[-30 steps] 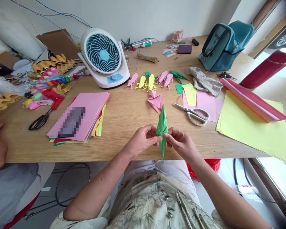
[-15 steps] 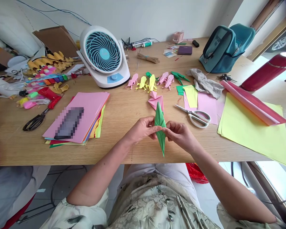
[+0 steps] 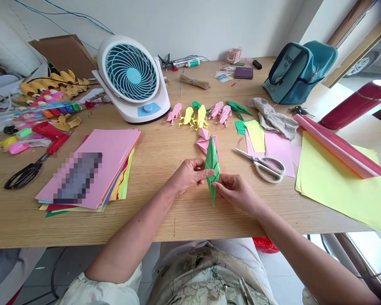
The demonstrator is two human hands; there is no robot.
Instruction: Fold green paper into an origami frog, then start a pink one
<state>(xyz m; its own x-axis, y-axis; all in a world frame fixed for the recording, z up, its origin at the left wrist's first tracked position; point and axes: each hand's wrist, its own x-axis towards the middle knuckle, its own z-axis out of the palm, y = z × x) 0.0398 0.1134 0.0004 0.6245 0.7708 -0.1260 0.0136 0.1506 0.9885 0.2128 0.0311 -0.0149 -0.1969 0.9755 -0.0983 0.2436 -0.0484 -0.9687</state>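
Observation:
A long, narrow piece of green folded origami paper point(image 3: 212, 159) is held upright between my two hands, pointed at its top and bottom ends. My left hand point(image 3: 192, 174) grips its left edge near the middle, with the thumb lying across the front. Lower on the right edge, my right hand point(image 3: 236, 189) pinches it between thumb and fingers. Behind the green paper lies a pink folded paper piece point(image 3: 203, 134), partly hidden by it. Several finished folded figures, such as a yellow one point(image 3: 202, 117) and a pink one point(image 3: 225, 115), stand in a row farther back.
White-handled scissors point(image 3: 268, 167) lie right of my hands, near pink sheets point(image 3: 277, 146) and large yellow paper point(image 3: 339, 186). A stack of coloured paper point(image 3: 114, 148) with a blurred dark object is at left. Beyond stand a fan point(image 3: 131, 78), a teal bag point(image 3: 300, 74) and a red flask point(image 3: 355, 103).
My right hand has slid down the green paper's right edge, toward its lower tip. My left hand keeps its hold. The camera view has shifted slightly.

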